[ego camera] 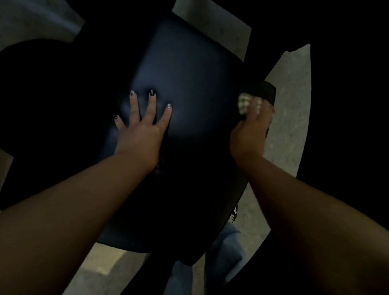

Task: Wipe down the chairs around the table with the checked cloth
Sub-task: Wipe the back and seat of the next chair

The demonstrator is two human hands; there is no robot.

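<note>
the left hand [141,128] lies flat on the chair [190,76] seat, fingers spread, bracing it. the right hand [248,133] is clamped on the bunched cloth [243,103] at the seat's right edge. better to press firmly and follow that edge along. the cloth is too wadded to show any long axis.

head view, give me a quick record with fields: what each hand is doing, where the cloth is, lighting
view: head camera, looking down
left hand: flat on the dark chair seat, fingers spread, holding nothing
right hand: closed on the checked cloth at the seat's right edge
cloth: bunched under the fingers, only a small pale checked patch shows
floor: pale, speckled, visible right of the seat
lighting: very dim, chair outlines hard to make out
</note>
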